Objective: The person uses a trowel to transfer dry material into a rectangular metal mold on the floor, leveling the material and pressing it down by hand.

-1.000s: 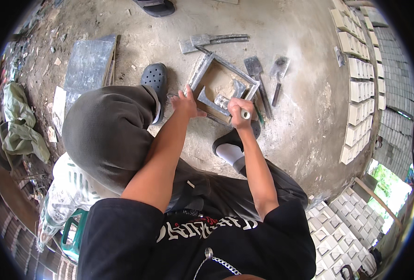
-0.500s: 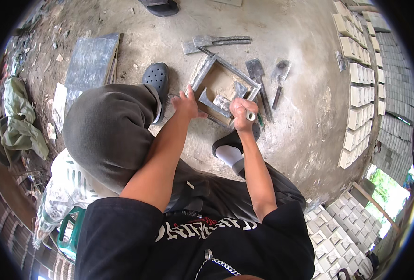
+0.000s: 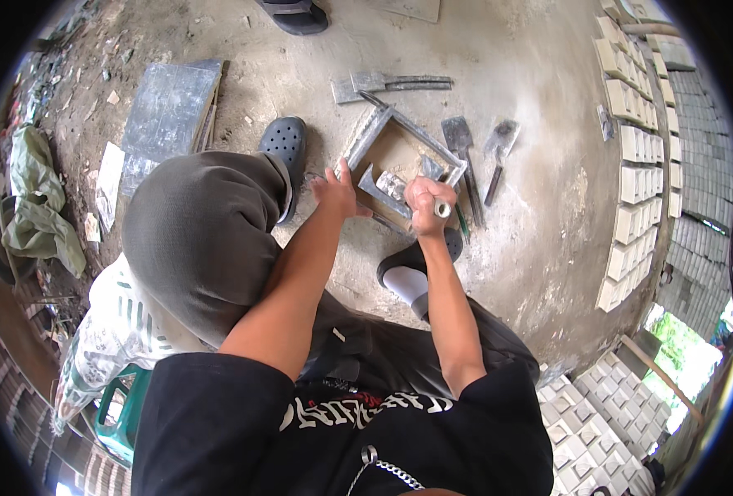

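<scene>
Head view: the right hand (image 3: 422, 202) is clenched around a handled tool (image 3: 441, 210), whose round, pale butt end pokes out of the fist toward the camera and the lower right. The tool's head (image 3: 391, 185), whitish and stubby, lies up and to the left of that fist, inside a grey rectangular frame (image 3: 429, 138) on the floor. So the tool's long axis slants from inside the frame out toward the person's right, rising toward the camera, and the right hand covers most of the shaft.

The left hand (image 3: 339, 194) grasps nothing that shows; its fingers are spread at the frame's left corner, and I cannot tell how firmly they press there. The tool's head sits to the right of this hand, between the two, but nearer to the right one. Between the left hand and the tool's head stands a grey angled piece (image 3: 370, 180); a second grey piece (image 3: 431, 168) lies just beyond the right fist.

The frame is turned askew to the person, one corner pointing roughly away. Just past its right side lie a dark flat-bladed tool (image 3: 458, 134) and a short-handled trowel (image 3: 502, 139).
</scene>
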Demonstrator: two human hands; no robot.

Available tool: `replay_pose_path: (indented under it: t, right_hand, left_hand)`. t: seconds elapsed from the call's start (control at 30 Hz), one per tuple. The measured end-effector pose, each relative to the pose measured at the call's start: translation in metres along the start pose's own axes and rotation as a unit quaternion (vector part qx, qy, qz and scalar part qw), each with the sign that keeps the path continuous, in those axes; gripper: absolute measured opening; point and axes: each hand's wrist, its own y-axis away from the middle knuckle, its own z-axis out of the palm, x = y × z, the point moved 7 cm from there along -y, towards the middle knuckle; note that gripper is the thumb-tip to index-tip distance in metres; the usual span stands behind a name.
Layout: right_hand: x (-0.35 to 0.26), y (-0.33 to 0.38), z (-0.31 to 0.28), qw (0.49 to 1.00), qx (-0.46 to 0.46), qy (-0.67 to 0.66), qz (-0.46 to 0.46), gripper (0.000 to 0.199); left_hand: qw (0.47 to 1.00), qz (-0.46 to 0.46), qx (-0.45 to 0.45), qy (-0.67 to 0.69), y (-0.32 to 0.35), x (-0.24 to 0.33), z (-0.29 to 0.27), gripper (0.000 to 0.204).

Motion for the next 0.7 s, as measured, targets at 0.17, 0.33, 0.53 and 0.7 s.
replay_pose_path:
  t: [0.17, 0.33, 0.53, 0.7]
  right_hand:
    - [0.024, -0.017, 0.003, 0.998, -0.047, 0.034, 0.013, 0.023]
    - [0.018, -0.001, 0.009, 0.990, -0.028, 0.116, -0.077, 0.025]
    - [0.024, -0.015, -0.019, 0.996, 0.053, -0.071, -0.007, 0.025]
    - [0.025, -0.027, -0.023, 0.989, 0.117, -0.078, 0.044, 0.034]
  left_hand:
    - [1.000, 0.001, -0.008, 0.015, -0.004, -0.001, 0.005, 0.145]
    - [1.000, -0.001, -0.024, 0.000, 0.002, 0.002, 0.007, 0.147]
    - [1.000, -0.005, 0.004, 0.002, -0.010, -0.001, -0.012, 0.143]
    - [1.000, 0.003, -0.016, 0.013, -0.004, -0.002, 0.003, 0.144]
